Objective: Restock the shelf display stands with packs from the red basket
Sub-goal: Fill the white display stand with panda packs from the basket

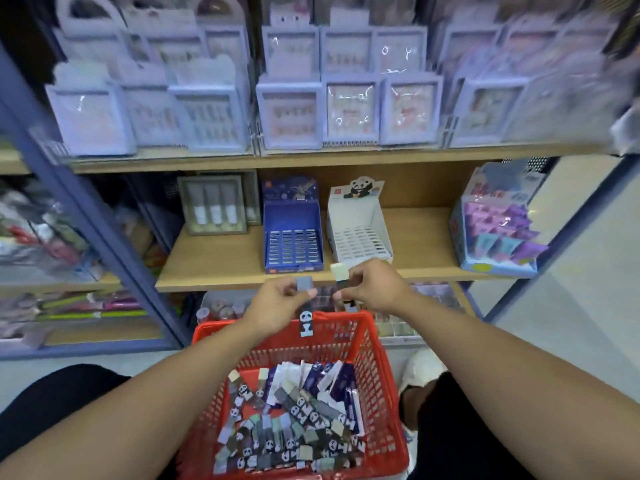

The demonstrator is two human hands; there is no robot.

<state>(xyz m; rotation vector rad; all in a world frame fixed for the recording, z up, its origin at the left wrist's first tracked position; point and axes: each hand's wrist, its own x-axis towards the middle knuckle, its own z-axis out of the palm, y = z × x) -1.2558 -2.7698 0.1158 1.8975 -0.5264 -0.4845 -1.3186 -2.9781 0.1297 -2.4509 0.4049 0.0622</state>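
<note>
Above the red basket [294, 344] | left hand [277, 303] and right hand [372, 289] each pinch a panda pack [306, 318] | risk: loose grip drops one short of the white stand [360, 233]

My red basket [377, 344] sits below me, its floor heaped with narrow panda-print packs [294, 441] and some dark blue ones [332, 379] toward the far right corner. On the wooden shelf [214, 258], near its front edge, stand the blue display stand [292, 233] and just beside it the white panda stand [360, 230]; their slotted trays look unfilled, I think.
</note>
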